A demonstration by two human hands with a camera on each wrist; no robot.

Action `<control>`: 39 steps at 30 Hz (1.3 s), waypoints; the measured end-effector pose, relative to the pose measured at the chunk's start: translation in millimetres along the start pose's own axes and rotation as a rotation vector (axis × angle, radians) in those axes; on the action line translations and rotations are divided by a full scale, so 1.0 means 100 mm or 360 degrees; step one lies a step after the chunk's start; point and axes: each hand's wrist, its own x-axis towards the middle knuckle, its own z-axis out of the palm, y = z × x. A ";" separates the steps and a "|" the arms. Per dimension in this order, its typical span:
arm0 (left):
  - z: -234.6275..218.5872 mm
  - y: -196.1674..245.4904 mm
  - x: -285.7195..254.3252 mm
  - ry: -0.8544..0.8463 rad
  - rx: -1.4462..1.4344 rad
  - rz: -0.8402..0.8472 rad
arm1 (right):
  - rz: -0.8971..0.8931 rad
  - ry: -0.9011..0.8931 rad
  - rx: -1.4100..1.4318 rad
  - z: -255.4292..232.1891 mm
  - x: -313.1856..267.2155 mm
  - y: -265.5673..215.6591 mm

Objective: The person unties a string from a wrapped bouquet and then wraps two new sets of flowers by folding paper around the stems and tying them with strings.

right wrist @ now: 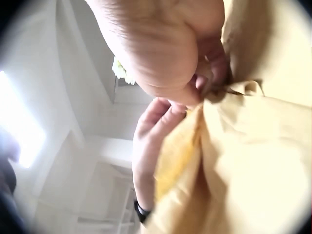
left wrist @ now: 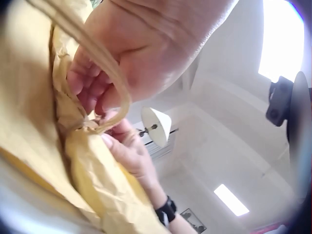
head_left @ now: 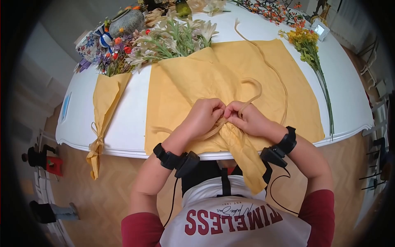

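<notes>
A bouquet of white-pink flowers and green stems (head_left: 177,39) lies wrapped in yellow paper (head_left: 201,76), its gathered tail (head_left: 242,156) hanging over the table's front edge. At the narrow waist of the wrap, my left hand (head_left: 204,117) and right hand (head_left: 250,118) meet, fingertips curled and pinching a tan ribbon (head_left: 256,88) around the paper. One ribbon end loops up beside the right hand, another sticks out under the left forearm. In the left wrist view the ribbon (left wrist: 114,73) arcs over the bunched paper (left wrist: 92,161); the fingertips partly hide the crossing.
A smaller wrapped bouquet (head_left: 108,99) with a tied bow lies at left. A flat yellow sheet (head_left: 279,82) is beneath the bouquet, with a loose cord (head_left: 271,68) across it. Yellow flowers (head_left: 304,41) lie at right; a grey pot (head_left: 126,22) and orange-berry branches (head_left: 271,12) are at the back.
</notes>
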 end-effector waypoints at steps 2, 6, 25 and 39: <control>-0.04 0.01 0.09 -0.0123 -0.0035 -0.0107 | -0.0264 0.0180 -0.0342 0.09 -0.01 0.03; -0.09 -0.04 0.14 -0.0455 -0.0297 -0.0306 | -0.0647 0.0480 -0.0820 0.19 -0.01 0.05; -0.05 -0.03 -0.14 0.0072 0.0189 -0.0025 | -0.0323 0.0488 -0.1556 -0.16 -0.25 0.04; -0.04 0.14 0.00 -0.0027 -0.0504 0.0010 | 0.0134 0.0622 0.1042 -0.04 -0.06 -0.12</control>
